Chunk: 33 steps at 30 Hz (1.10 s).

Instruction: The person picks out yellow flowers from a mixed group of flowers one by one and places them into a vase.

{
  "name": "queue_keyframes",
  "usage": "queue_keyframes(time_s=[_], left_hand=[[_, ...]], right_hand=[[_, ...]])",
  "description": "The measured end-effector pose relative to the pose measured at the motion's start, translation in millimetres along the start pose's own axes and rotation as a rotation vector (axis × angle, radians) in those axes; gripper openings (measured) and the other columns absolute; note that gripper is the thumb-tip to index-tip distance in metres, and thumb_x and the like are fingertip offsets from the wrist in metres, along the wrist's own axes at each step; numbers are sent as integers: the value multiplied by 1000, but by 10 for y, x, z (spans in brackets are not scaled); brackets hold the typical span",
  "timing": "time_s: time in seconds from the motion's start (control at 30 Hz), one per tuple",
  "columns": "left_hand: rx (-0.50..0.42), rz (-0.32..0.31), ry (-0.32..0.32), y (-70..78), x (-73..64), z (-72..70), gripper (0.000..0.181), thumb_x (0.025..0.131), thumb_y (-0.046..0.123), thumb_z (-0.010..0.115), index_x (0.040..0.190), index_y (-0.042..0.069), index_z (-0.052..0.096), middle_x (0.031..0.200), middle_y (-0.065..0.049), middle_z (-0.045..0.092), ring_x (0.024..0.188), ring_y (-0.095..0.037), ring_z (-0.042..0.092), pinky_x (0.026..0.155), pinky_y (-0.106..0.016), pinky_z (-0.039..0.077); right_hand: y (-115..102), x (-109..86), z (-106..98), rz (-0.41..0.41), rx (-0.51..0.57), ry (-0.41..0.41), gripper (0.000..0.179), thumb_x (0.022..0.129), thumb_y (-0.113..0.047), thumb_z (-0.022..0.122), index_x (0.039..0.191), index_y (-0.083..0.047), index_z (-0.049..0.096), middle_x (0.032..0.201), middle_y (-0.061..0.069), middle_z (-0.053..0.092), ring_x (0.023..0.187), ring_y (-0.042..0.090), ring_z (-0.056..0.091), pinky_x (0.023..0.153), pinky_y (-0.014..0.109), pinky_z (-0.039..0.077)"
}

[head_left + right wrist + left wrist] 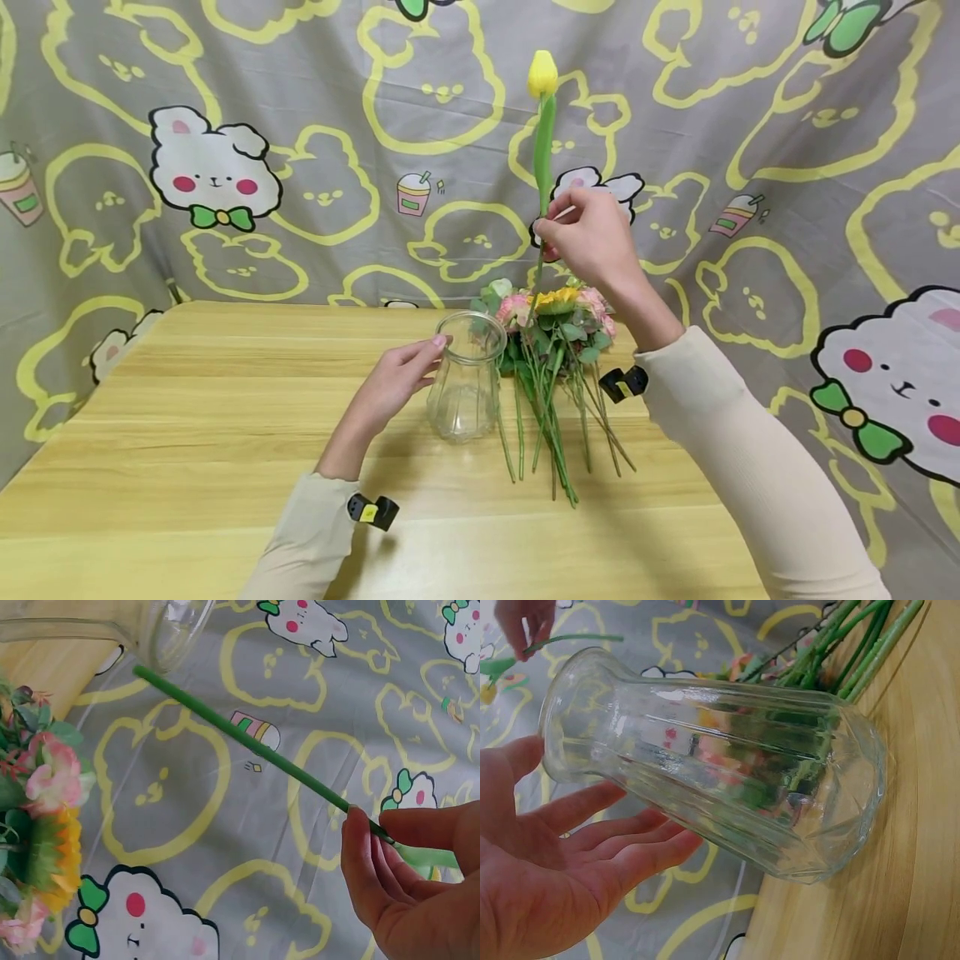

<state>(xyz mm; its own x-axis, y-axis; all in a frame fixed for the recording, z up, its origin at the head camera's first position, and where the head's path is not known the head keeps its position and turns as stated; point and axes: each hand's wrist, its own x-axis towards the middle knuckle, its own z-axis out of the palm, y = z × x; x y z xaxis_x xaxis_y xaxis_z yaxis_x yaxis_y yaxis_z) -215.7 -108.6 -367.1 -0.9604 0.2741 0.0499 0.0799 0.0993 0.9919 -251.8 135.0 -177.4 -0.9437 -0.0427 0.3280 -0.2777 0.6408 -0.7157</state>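
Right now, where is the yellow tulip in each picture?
Head: yellow tulip upright, top middle, pinched by the right hand.
Left wrist: only its stem and bud, top-left corner.
Right wrist: just the green stem, slanting across the middle.
Shared landmark: the glass vase, seen in all three.

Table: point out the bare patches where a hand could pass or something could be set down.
The table is bare left of the left hand and along the near edge. Crowded: the glass vase, the flower bunch beside it, and the right hand with the yellow tulip above.
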Motion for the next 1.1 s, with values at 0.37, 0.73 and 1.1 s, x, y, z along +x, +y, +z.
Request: queue_keyframes(time_s=[0.37,0.73,1.1], left_hand=[[6,-3,10,-17,-3,-18,65,104,54,49,150,9,49,158,-7,45,143,-32,46,116,-45,45],[-6,-3,8,-10,-8,-16,66,103,56,50,149,9,51,156,-6,47,142,-30,48,116,-45,45],[-25,8,1,-12,29,-15,62,105,51,49,149,7,51,156,-8,48,142,-32,48,114,-46,46]], right_hand=[[-188,-14,166,-68,127,-61,13,95,-9,70,101,-1,62,97,20,74,67,18,74,69,28,64],[18,-156,635,-121,-8,-141,12,96,-10,68,101,-1,63,91,15,76,73,28,75,59,27,57],[162,-262,924,-150,-62,-173,10,96,-12,68,95,-2,66,87,11,73,72,21,69,62,30,58]])
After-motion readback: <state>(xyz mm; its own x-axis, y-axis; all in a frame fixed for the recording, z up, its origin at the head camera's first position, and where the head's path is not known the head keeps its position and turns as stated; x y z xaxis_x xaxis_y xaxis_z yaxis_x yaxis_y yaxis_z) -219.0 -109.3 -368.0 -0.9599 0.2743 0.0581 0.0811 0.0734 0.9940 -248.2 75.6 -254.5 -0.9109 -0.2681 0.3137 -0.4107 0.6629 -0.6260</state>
